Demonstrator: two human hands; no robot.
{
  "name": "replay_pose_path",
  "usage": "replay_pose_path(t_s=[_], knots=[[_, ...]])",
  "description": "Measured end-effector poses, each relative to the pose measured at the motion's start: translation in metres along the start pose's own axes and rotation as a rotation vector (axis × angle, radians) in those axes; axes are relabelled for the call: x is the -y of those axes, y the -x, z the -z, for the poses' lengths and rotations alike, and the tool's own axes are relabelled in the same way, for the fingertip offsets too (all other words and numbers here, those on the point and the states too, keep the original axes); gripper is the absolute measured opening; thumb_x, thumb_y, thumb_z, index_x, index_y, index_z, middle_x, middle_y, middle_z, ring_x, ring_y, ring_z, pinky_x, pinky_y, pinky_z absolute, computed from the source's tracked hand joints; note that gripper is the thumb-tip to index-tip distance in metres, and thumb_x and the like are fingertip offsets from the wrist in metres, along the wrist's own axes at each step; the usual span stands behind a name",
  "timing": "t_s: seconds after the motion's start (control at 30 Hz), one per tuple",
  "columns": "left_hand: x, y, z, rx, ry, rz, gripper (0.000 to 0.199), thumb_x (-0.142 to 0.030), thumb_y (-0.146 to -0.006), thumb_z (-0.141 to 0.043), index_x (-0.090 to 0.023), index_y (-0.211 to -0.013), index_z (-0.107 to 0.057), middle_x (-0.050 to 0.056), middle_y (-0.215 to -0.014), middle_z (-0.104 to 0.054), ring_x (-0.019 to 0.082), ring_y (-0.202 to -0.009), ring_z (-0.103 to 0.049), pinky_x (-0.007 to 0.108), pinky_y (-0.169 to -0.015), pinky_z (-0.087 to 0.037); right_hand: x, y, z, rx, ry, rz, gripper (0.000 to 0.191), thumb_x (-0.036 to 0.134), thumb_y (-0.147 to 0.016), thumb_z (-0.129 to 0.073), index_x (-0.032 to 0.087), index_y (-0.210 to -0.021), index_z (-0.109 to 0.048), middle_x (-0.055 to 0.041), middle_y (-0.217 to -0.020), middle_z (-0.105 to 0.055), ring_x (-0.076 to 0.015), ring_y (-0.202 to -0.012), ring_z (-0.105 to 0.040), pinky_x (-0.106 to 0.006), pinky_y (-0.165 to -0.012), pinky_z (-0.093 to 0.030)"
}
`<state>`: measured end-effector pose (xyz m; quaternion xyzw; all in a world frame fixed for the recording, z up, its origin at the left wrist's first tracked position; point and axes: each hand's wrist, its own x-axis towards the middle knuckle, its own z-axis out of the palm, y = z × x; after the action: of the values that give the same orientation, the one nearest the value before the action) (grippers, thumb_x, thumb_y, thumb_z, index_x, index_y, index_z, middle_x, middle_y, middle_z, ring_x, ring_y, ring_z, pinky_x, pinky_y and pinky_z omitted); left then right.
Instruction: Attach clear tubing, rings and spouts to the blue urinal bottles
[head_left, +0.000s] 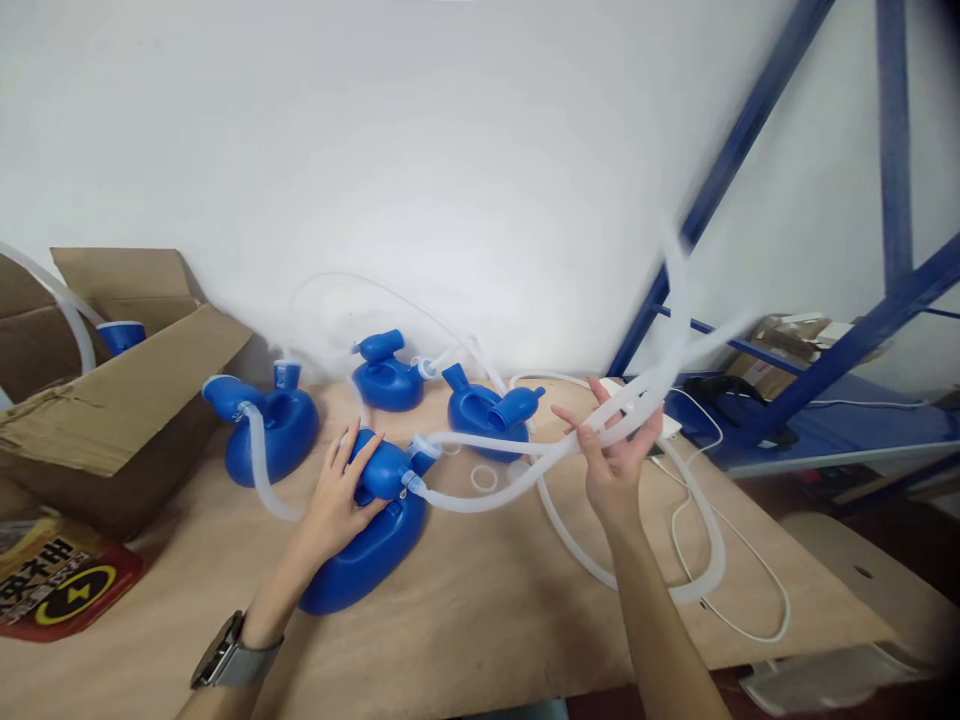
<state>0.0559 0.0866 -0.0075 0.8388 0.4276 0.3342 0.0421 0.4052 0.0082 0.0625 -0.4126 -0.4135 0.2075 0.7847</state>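
My left hand (334,510), a watch on its wrist, is wrapped around the rounded neck of the nearest blue urinal bottle (367,570). This bottle lies tilted on the table. A translucent hose (487,497) runs from its spout to my right hand (619,465), which holds looped lengths of it across the palm, some fingertips sticking out. Above that hand the hose ends are smeared by motion. Behind stand similar bottles: one at the left (274,450), one at the back (390,385) and one toward the middle (480,415).
An open cardboard box (150,375) at the left holds another blue piece with hose. A red and yellow packet (67,580) lies before it. A loose white ring (484,478) and white cable (750,635) are on the wooden table (480,620). Blue metal shelving (862,420) stands at the right.
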Motion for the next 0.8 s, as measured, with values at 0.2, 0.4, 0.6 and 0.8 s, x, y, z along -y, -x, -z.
replay_pose_path(t_s=[0.2,0.4,0.6,0.8], knots=[[0.000,0.007,-0.005,-0.050,0.047,0.202,0.088,-0.049,-0.086,-0.074,-0.027,-0.162,-0.034,0.021,-0.172,-0.020,0.046,-0.147,-0.045,0.058,-0.108,-0.053,0.009,0.013,0.013,-0.089,-0.001,0.027,0.087,0.039,-0.078,-0.090,0.030,-0.152,-0.044,-0.0080,-0.119,-0.073,-0.0239,-0.085,-0.078,-0.049,-0.091,-0.060],[-0.006,0.016,-0.005,-0.053,0.076,0.281,0.092,-0.054,-0.084,-0.076,-0.033,-0.163,-0.032,0.016,-0.152,-0.044,0.039,-0.124,-0.065,0.053,-0.096,-0.061,-0.014,0.049,0.073,-0.274,-0.137,-0.150,0.057,0.045,-0.070,-0.095,0.029,-0.116,-0.067,0.0021,-0.087,-0.073,-0.0214,-0.075,-0.073,-0.055,-0.093,-0.060],[-0.014,0.026,-0.005,-0.074,0.180,0.374,0.090,-0.056,-0.084,-0.073,-0.034,-0.162,-0.034,0.014,-0.147,-0.041,0.037,-0.124,-0.063,0.045,-0.080,-0.067,-0.026,0.091,0.098,-0.303,-0.156,-0.249,0.056,0.045,-0.066,-0.098,0.036,-0.110,-0.065,0.0036,-0.083,-0.074,-0.0236,-0.081,-0.075,-0.050,-0.089,-0.062],[-0.014,0.023,-0.008,-0.094,0.172,0.487,0.098,-0.072,-0.078,-0.070,-0.029,-0.159,-0.038,0.016,-0.147,-0.040,0.040,-0.128,-0.059,0.057,-0.095,-0.061,-0.015,0.117,0.121,-0.142,-0.098,-0.149,0.039,0.051,-0.068,-0.096,0.038,-0.094,-0.070,0.0025,-0.085,-0.074,-0.0244,-0.089,-0.074,-0.044,-0.081,-0.064]])
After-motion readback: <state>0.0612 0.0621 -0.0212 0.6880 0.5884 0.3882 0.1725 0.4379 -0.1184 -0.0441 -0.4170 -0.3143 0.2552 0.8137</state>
